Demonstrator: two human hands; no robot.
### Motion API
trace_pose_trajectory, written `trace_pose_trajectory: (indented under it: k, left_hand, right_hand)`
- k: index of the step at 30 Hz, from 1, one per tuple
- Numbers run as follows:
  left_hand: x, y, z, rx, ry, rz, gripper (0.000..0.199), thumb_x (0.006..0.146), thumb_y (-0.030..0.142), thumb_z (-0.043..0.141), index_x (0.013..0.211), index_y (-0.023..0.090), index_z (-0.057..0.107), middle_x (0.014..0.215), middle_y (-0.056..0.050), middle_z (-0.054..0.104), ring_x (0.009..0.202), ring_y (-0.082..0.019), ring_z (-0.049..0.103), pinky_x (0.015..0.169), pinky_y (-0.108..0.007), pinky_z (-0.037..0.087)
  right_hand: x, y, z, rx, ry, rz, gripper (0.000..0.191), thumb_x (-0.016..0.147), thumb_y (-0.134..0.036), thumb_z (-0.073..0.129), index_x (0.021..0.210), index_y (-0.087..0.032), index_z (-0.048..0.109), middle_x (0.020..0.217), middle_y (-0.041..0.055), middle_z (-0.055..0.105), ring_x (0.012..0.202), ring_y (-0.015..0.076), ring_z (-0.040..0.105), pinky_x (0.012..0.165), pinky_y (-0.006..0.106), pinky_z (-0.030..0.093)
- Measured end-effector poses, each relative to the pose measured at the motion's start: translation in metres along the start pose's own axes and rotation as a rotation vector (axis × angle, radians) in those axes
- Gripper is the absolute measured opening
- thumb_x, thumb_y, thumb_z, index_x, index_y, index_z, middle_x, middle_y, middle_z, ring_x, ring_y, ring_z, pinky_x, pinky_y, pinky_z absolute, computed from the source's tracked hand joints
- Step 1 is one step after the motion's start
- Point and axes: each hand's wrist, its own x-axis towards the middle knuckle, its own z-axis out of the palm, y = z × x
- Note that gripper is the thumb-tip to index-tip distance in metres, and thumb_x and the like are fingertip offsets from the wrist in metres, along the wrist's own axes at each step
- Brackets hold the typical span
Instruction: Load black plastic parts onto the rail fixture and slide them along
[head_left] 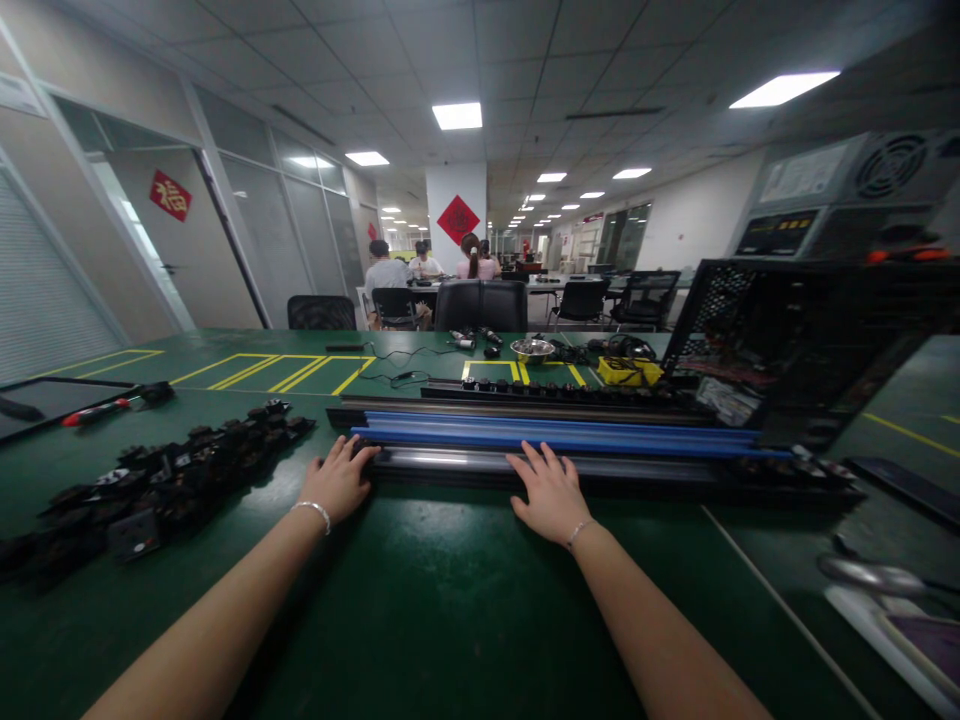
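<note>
Long black rails (457,465) lie across the green table, with a blue strip (555,432) along them. My left hand (337,480) rests at the rails' left end, its fingers spread and the tips on the near edge. Near the middle of the same rails, my right hand (547,490) touches the front edge with its fingers apart. Neither hand is wrapped round anything. Small black parts (802,470) sit at the rails' right end. Left of my left hand is a large pile of black parts (187,470).
An open computer case (795,340) stands at the right. Behind the rails are a metal bowl (532,350), a yellow item (628,371) and cables. A red screwdriver (97,411) lies at the left. People sit at a far table.
</note>
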Motion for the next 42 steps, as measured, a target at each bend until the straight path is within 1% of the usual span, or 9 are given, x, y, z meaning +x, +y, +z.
trace_pose_trajectory:
  k: [18, 21, 24, 26, 30, 32, 34, 38, 42]
  left_hand:
    - [0.003, -0.016, 0.0, -0.027, -0.031, -0.03, 0.054, 0.076, 0.028, 0.044, 0.129, 0.032, 0.037, 0.146, -0.005, 0.024, 0.135, -0.026, 0.015, 0.098, -0.049, 0.031]
    - [0.004, -0.02, 0.001, -0.023, -0.039, -0.039, 0.054, 0.076, 0.027, 0.044, 0.129, 0.032, 0.038, 0.145, -0.005, 0.025, 0.134, -0.028, 0.016, 0.099, -0.049, 0.032]
    - [0.005, -0.023, 0.002, -0.02, -0.041, -0.058, 0.055, 0.075, 0.027, 0.046, 0.13, 0.032, 0.038, 0.145, -0.006, 0.025, 0.132, -0.032, 0.021, 0.098, -0.049, 0.032]
    - [0.005, -0.024, 0.002, -0.021, -0.041, -0.07, 0.056, 0.075, 0.028, 0.046, 0.13, 0.032, 0.038, 0.146, -0.006, 0.024, 0.129, -0.033, 0.027, 0.097, -0.048, 0.034]
    - [0.004, -0.026, 0.001, -0.066, -0.068, -0.091, 0.054, 0.076, 0.029, 0.042, 0.129, 0.034, 0.037, 0.147, -0.004, 0.02, 0.114, -0.028, 0.049, 0.088, -0.042, 0.043]
    - [0.003, -0.027, 0.002, -0.096, -0.076, -0.1, 0.055, 0.076, 0.029, 0.041, 0.13, 0.034, 0.035, 0.148, -0.004, 0.016, 0.106, -0.026, 0.055, 0.083, -0.039, 0.046]
    - [0.003, -0.029, 0.004, -0.11, -0.068, -0.104, 0.055, 0.075, 0.029, 0.041, 0.13, 0.033, 0.034, 0.148, -0.005, 0.014, 0.105, -0.025, 0.056, 0.082, -0.038, 0.046]
    - [0.005, -0.034, 0.007, -0.125, -0.069, -0.133, 0.055, 0.075, 0.031, 0.042, 0.13, 0.032, 0.034, 0.148, -0.007, 0.013, 0.111, -0.026, 0.052, 0.085, -0.038, 0.045]
    - [0.006, -0.04, 0.005, -0.14, -0.092, -0.137, 0.055, 0.076, 0.041, 0.042, 0.131, 0.034, 0.033, 0.148, -0.005, 0.014, 0.112, -0.026, 0.052, 0.087, -0.039, 0.043]
  right_hand:
    - [0.0, 0.002, 0.002, 0.008, 0.024, -0.008, 0.062, 0.073, -0.039, 0.049, 0.133, -0.032, 0.034, 0.146, 0.0029, 0.021, 0.132, 0.0291, 0.012, 0.101, 0.05, 0.01]
    - [0.0, 0.001, 0.002, 0.003, 0.028, -0.014, 0.062, 0.073, -0.039, 0.049, 0.133, -0.032, 0.034, 0.146, 0.0032, 0.022, 0.132, 0.029, 0.013, 0.101, 0.05, 0.01]
    - [0.0, 0.001, 0.002, -0.002, 0.027, -0.012, 0.062, 0.073, -0.039, 0.049, 0.133, -0.032, 0.035, 0.146, 0.0033, 0.023, 0.132, 0.0292, 0.013, 0.101, 0.051, 0.011]
    - [0.0, 0.001, 0.002, -0.006, 0.022, -0.01, 0.061, 0.073, -0.038, 0.049, 0.133, -0.032, 0.035, 0.146, 0.0031, 0.022, 0.132, 0.0297, 0.013, 0.101, 0.051, 0.011]
    - [0.0, 0.002, 0.003, -0.005, 0.028, -0.013, 0.062, 0.073, -0.039, 0.048, 0.133, -0.032, 0.035, 0.146, 0.003, 0.022, 0.132, 0.0298, 0.013, 0.101, 0.051, 0.011]
    - [0.0, 0.002, 0.003, -0.006, 0.033, -0.015, 0.061, 0.073, -0.039, 0.048, 0.133, -0.032, 0.035, 0.146, 0.0029, 0.023, 0.132, 0.0296, 0.013, 0.101, 0.051, 0.011]
    - [0.0, 0.002, 0.003, -0.01, 0.032, -0.013, 0.061, 0.073, -0.039, 0.048, 0.133, -0.032, 0.035, 0.146, 0.0027, 0.022, 0.132, 0.0293, 0.013, 0.101, 0.051, 0.011]
    - [0.0, 0.001, 0.002, -0.017, 0.024, -0.008, 0.062, 0.073, -0.039, 0.049, 0.133, -0.032, 0.035, 0.146, 0.0027, 0.022, 0.132, 0.0293, 0.013, 0.101, 0.051, 0.011]
    - [0.0, 0.001, 0.002, -0.024, 0.025, -0.006, 0.061, 0.073, -0.039, 0.048, 0.133, -0.033, 0.034, 0.146, 0.0024, 0.022, 0.132, 0.0289, 0.014, 0.101, 0.051, 0.011]
